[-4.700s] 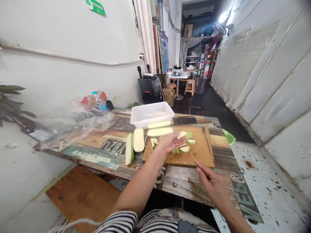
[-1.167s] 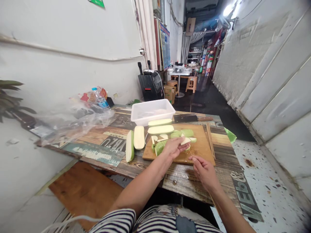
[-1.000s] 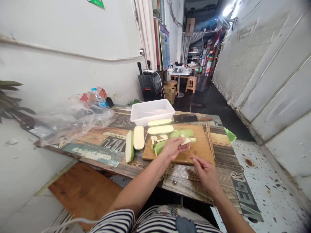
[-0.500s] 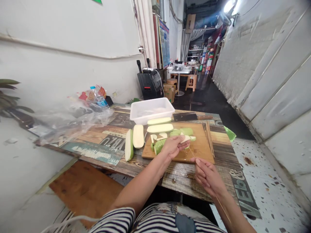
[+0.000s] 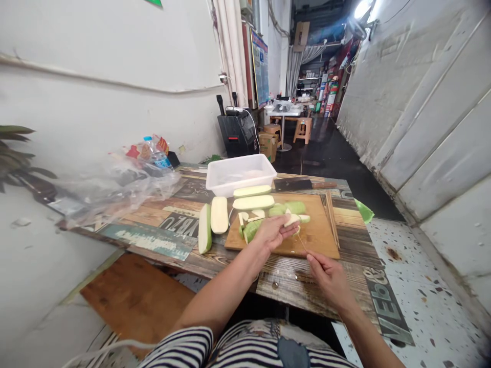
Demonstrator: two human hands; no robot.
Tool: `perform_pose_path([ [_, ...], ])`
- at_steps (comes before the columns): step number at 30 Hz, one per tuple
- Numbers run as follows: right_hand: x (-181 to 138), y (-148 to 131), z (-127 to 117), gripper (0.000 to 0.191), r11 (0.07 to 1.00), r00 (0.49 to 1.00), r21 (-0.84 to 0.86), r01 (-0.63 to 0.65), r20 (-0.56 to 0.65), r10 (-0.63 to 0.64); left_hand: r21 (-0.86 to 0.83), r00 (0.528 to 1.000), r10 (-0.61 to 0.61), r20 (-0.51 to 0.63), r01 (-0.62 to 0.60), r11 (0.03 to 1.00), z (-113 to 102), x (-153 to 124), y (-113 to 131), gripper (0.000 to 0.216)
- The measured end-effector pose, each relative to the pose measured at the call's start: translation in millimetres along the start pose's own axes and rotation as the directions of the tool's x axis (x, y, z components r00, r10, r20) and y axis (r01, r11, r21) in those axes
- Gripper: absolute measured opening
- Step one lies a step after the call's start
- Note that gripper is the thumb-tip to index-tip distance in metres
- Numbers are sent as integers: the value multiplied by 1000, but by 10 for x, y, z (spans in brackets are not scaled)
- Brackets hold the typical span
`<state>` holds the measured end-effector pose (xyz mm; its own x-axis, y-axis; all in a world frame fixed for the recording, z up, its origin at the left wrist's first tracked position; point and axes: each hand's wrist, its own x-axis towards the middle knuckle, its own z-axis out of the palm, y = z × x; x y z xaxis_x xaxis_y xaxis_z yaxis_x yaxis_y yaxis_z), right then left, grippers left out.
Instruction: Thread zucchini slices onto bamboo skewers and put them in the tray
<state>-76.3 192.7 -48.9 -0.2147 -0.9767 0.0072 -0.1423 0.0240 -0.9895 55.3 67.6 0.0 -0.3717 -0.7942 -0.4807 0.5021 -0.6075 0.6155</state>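
My left hand (image 5: 274,232) is closed on a pale slice of squash (image 5: 292,220) above the cutting board (image 5: 316,220). Between thumb and fingers, my right hand (image 5: 326,268) pinches a thin wooden skewer (image 5: 300,239), whose far end reaches the slice. Whether the tip is inside the slice I cannot tell. Green-skinned cut pieces (image 5: 251,231) lie on the board, partly behind my left hand. Two long squash halves (image 5: 253,203) rest at the board's back edge, and two more halves (image 5: 219,215) lie on the table to its left. Several skewers (image 5: 332,220) line the board's right side.
A white plastic tub (image 5: 241,174) stands behind the board, with a cleaver (image 5: 299,184) to its right. Clear plastic bags (image 5: 126,184) and a water bottle (image 5: 161,159) cover the table's left end. A black speaker (image 5: 238,132) is on the floor beyond.
My right hand has turned slightly, and its fingers now pinch the skewer nearer its visible back part. The skewer's tail below the hand no longer shows. My left hand stays nearly still.
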Motion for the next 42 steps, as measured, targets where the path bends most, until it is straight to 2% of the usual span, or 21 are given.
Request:
perform_pose_path([
  [3, 47, -21, -45, 39, 998, 999, -48, 38, 0, -38, 11, 1000, -10, 9, 10, 1000, -11, 17, -13, 6],
  [12, 100, -53, -29, 40, 999, 999, -29, 45, 1, -45, -10, 999, -41, -11, 41, 999, 4, -5, 6, 5],
  [17, 111, -41, -15, 41, 1000, 1000, 28, 6, 6, -6, -15, 999, -37, -22, 37, 999, 1, -17, -5, 5],
  [20, 112, -32, 9, 44, 986, 995, 142, -90, 46, 84, -16, 999, -32, -10, 32, 999, -8, -19, -8, 5],
  [24, 110, -47, 49, 45, 886, 956, 368, -282, 181, 230, -19, 999, -32, -10, 32, 999, -13, -29, -11, 6],
  [29, 116, -153, 67, 35, 732, 911, 553, -399, 328, 249, -19, 999, -31, -10, 31, 999, -19, -25, -18, 8],
  [33, 119, -243, 87, 31, 621, 877, 625, -472, 404, 259, -15, 1000, -29, -12, 28, 999, -39, -3, -46, 6],
  [35, 129, -239, 107, 32, 642, 889, 621, -450, 380, 256, -10, 999, -38, -3, 38, 999, -48, 2, -72, 4],
  [38, 162, -169, 125, 39, 763, 929, 535, -364, 273, 252, -8, 999, -46, 4, 46, 999, -43, -7, -112, 5],
  [40, 188, -111, 120, 43, 879, 962, 395, -268, 166, 219, -7, 1000, -30, -6, 30, 1000, -27, -21, -132, 7],
  [42, 209, -67, 106, 45, 975, 993, 187, -119, 46, 112, 7, 1000, -19, -5, 19, 1000, -2, -38, -157, 8],
])
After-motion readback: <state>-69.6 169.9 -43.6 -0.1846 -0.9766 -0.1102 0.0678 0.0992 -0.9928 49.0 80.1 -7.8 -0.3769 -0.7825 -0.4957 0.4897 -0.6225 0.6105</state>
